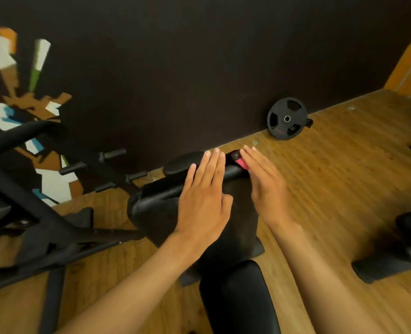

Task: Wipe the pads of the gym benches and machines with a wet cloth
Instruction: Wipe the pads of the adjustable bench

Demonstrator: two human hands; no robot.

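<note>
The dark wall (199, 68) fills the upper part of what I see, with a blurred patch of orange, white and green painting (18, 92) at its left. Below it runs the wooden floor (332, 177). To my left stands a black metal frame (30, 213) with short pegs (112, 154) sticking out near the wall. Right under me is the machine's black seat pad (238, 297), and ahead of it a larger black pad (156, 208) tilts up toward a roller pad (182, 162) lying close to the wall's foot. A dark cloth (238, 213) drapes over the larger pad between my arms, hanging down toward the seat; whether it is wet I cannot tell. At the right edge sit more black padded parts (404, 244) on the floor. A black weight plate (287, 118) leans upright against the wall, well apart from my hands.

My left hand (204, 198) lies flat, fingers straight and together, pressing on the cloth with the fingertips reaching the roller. My right hand (264, 184) is also flat and unclenched, fingers straight, held edge-on just beside the left, holding nothing. A small red part (242, 163) shows between the two hands, next to a black knob (235, 155).
</note>
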